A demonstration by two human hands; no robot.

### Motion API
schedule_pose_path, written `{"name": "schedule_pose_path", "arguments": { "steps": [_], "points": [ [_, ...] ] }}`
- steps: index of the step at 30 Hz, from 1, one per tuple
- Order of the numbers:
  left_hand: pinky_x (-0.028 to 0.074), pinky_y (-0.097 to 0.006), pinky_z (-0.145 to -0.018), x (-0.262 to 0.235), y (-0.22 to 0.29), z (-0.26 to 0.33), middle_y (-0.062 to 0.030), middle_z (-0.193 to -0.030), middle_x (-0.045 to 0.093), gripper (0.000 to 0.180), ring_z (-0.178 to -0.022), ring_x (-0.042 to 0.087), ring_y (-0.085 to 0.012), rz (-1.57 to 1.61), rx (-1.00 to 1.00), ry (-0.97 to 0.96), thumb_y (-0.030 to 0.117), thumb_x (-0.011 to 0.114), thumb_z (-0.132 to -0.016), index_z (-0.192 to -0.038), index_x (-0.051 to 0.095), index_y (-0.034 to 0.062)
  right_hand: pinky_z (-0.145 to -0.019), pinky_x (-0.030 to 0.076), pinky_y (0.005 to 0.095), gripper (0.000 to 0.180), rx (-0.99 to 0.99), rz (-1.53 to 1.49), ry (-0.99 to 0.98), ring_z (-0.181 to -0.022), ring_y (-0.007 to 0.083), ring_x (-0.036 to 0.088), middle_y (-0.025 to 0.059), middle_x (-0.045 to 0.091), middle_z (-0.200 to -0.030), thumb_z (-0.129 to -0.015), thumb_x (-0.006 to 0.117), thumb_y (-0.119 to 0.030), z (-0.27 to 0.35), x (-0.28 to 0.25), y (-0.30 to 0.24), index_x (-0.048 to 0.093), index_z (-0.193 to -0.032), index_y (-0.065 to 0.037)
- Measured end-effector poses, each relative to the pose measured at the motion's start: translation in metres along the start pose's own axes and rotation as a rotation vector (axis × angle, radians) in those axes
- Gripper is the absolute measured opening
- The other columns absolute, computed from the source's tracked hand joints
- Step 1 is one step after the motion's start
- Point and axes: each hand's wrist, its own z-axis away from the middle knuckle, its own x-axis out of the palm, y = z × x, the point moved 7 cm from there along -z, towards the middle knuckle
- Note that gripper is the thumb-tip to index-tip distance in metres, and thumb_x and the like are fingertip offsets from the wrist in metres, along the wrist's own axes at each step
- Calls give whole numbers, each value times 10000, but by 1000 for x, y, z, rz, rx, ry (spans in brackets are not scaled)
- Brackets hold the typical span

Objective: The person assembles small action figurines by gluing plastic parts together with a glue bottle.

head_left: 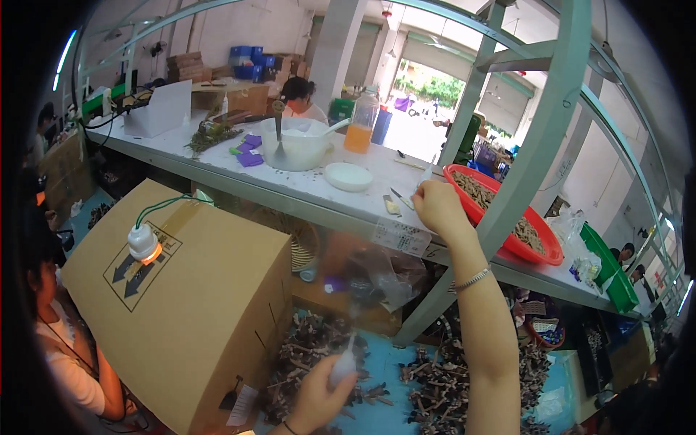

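My left hand [319, 395], low in the middle, is wrapped round a small white squeeze bottle [344, 368] with its thin nozzle pointing up. Beneath it, many small brown and dark pieces [297, 362] lie heaped on a light blue surface [384, 366]. My right hand [440, 208] is raised at the shelf edge with its fingers closed. A pale, pointed thing [429, 172] shows just above those fingers; whether they grip it is unclear. Right beside this hand stands a red basin [545, 250] of brown pieces. A tweezers-like metal tool [401, 198] lies to its left.
A large cardboard box [188, 283] fills the left, with a lit bulb [145, 245] hanging before it. On the shelf [246, 185] stand a white bowl [304, 148], a white lid [348, 176] and a jar of orange liquid [359, 134]. A green post [533, 138] rises by the basin. People sit at left.
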Motion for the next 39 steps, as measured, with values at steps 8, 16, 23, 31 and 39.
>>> {"name": "schedule_pose_path", "arguments": {
  "steps": [8, 16, 23, 31, 39],
  "points": [
    [501, -275, -644, 12, 49, -72, -126, -915, 601, 307, -799, 610, -184, -78, -26, 88, 138, 615, -830, -1091, 545, -9, -745, 509, 420, 213, 43, 273, -138, -904, 349, 609, 189, 620, -935, -803, 514, -132, -29, 36, 8, 651, -890, 6],
    [480, -339, -661, 7, 39, -127, -148, -830, 611, 266, -749, 615, -271, -130, 29, 191, 191, 615, -831, -1024, 563, 15, -667, 498, 430, 143, -41, 165, -8, -802, 334, 604, 175, 610, -825, -752, 542, -112, -17, 19, 2, 595, -810, 7],
    [477, -302, -589, 7, 38, -146, -134, -777, 620, 254, -643, 610, -218, -88, -14, 198, 207, 626, -836, -997, 569, 19, -646, 470, 425, 99, -103, 87, 31, -750, 327, 584, 149, 586, -786, -777, 558, -113, -10, 23, 8, 584, -832, -36],
    [476, -294, -590, 4, 31, -151, -118, -743, 621, 249, -634, 610, -195, -86, -49, 179, 215, 628, -841, -984, 569, 20, -670, 472, 426, 158, -59, 68, 7, -801, 320, 581, 141, 582, -818, -812, 586, -194, -20, 32, 9, 579, -836, -37],
    [479, -300, -590, 3, 33, -153, -119, -744, 624, 252, -637, 618, -195, -79, -69, 161, 209, 631, -836, -983, 566, 15, -681, 460, 412, 199, 67, -31, -158, -795, 332, 578, 143, 593, -822, -802, 613, -209, -29, 34, 15, 568, -834, -18]
  ]
}}
